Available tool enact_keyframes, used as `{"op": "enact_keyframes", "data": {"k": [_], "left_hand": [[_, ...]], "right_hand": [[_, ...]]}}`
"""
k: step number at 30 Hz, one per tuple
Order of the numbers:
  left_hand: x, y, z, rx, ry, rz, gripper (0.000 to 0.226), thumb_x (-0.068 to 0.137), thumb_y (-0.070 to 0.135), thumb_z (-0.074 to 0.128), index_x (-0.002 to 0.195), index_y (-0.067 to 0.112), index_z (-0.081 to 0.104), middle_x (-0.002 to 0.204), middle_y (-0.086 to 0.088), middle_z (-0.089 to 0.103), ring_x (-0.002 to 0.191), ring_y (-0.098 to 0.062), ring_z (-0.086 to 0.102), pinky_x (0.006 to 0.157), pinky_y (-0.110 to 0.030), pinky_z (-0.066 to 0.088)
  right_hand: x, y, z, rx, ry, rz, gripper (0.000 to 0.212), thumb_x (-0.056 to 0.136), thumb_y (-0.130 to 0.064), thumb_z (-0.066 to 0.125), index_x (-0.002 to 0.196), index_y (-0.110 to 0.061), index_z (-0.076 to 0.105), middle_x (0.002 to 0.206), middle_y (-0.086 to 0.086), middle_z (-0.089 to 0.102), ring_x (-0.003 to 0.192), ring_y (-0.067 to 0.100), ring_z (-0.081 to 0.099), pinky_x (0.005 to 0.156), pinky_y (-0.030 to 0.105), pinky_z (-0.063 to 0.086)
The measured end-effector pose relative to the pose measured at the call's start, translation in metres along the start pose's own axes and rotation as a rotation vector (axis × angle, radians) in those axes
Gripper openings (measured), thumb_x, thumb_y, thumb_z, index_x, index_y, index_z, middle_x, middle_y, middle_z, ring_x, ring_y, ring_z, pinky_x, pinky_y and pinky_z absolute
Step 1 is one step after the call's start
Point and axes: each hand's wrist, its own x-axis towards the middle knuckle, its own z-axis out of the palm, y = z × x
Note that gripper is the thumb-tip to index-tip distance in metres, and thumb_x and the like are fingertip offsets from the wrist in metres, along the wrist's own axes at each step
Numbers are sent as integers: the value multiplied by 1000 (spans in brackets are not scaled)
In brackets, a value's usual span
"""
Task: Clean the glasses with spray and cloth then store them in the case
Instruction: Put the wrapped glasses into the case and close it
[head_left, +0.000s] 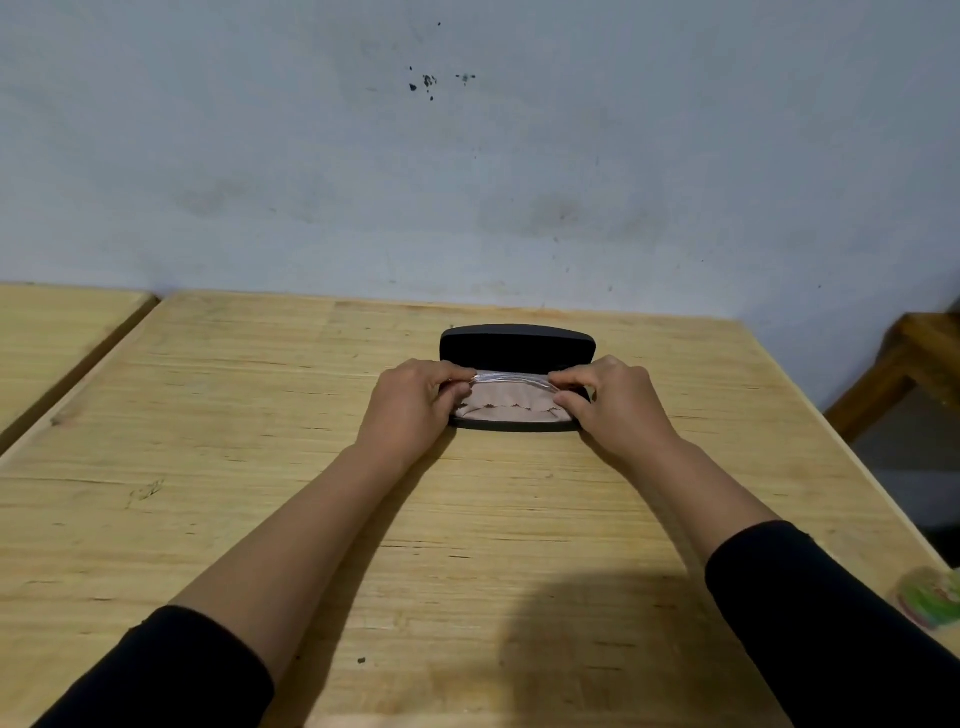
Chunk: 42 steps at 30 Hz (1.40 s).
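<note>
A black glasses case (517, 344) lies open on the wooden table (260, 467), its lid standing up at the back. Inside its lower half lies a pale pink cloth (506, 408) with a zigzag edge. A clear, shiny strip, which looks like a plastic sleeve (511, 378), stretches across the case above the cloth. My left hand (415, 400) pinches its left end and my right hand (613, 400) pinches its right end. The glasses themselves are hard to make out. No spray bottle is in view.
A second wooden table (52, 338) stands to the left across a narrow gap. A wooden stool or bench (904, 364) stands at the right beyond the table's edge. A green and pink object (930, 597), blurred, lies at the right edge. A wall is close behind.
</note>
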Motion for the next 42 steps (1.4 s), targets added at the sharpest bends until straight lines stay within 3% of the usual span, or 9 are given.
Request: {"op": "enact_keyframes", "data": {"k": [4, 8, 11, 14, 16, 26, 30, 35, 42], "left_hand": [[-7, -1, -5, -113, 8, -36, 26, 83, 26, 67, 109, 23, 69, 112, 2, 69, 104, -5, 57, 82, 3, 30], [-19, -8, -9, -141, 52, -137, 53, 74, 38, 73, 123, 25, 57, 118, 5, 63, 100, -3, 54, 87, -17, 40], [-22, -13, -12, -156, -51, -218, 77, 65, 39, 81, 132, 21, 49, 124, 2, 62, 105, -6, 56, 91, -18, 40], [-21, -13, -11, -115, -76, -239, 72, 64, 36, 82, 128, 20, 54, 118, 0, 66, 102, -5, 58, 93, -16, 37], [-20, -10, -11, -113, -61, -232, 60, 66, 32, 81, 122, 22, 60, 113, 1, 69, 96, 0, 57, 90, -13, 37], [-20, -10, -9, -174, -26, -255, 52, 68, 28, 81, 117, 24, 64, 109, 2, 70, 94, 0, 59, 93, -14, 38], [-19, -13, -7, -178, -30, -292, 66, 68, 32, 80, 128, 19, 54, 113, 1, 69, 113, -8, 58, 108, -28, 34], [-19, -13, -7, -159, -24, -286, 65, 70, 32, 78, 129, 20, 54, 113, 1, 69, 121, -8, 52, 108, -25, 30], [-20, -12, -7, -145, -28, -287, 69, 71, 32, 77, 133, 20, 49, 116, 2, 67, 127, -10, 46, 107, -23, 27]], "right_hand": [[-3, 8, 5, 25, 52, 35, 28, 82, -27, 69, 110, -21, 69, 107, 5, 67, 86, 7, 52, 78, 16, 36], [-9, 13, 3, 246, 301, 163, 10, 81, -27, 69, 89, -23, 74, 91, -3, 71, 71, 3, 60, 70, 21, 50], [-6, 12, -3, 403, 391, 271, 15, 85, -28, 65, 96, -23, 72, 92, -7, 71, 81, 3, 62, 74, 26, 53], [5, 10, -6, 527, 297, 335, 25, 88, -32, 60, 111, -25, 68, 108, -7, 69, 93, 5, 62, 85, 24, 51], [13, 7, -7, 602, 230, 360, 27, 89, -31, 60, 112, -20, 68, 108, -4, 69, 85, 3, 63, 75, 14, 52], [21, 7, -16, 901, 69, 450, 22, 87, -18, 63, 107, -9, 66, 74, 1, 67, 50, 2, 63, 53, 8, 50], [16, 11, -12, 934, 83, 402, 26, 85, -17, 65, 107, -3, 67, 85, 3, 70, 63, 2, 68, 64, 12, 54], [9, 18, -7, 959, 73, 395, 24, 83, -16, 67, 105, -6, 69, 104, 9, 72, 98, 20, 68, 89, 31, 53], [-6, 19, -2, 662, 141, 247, 19, 86, -22, 64, 104, -24, 71, 98, -14, 68, 96, -4, 60, 72, 7, 48]]}}
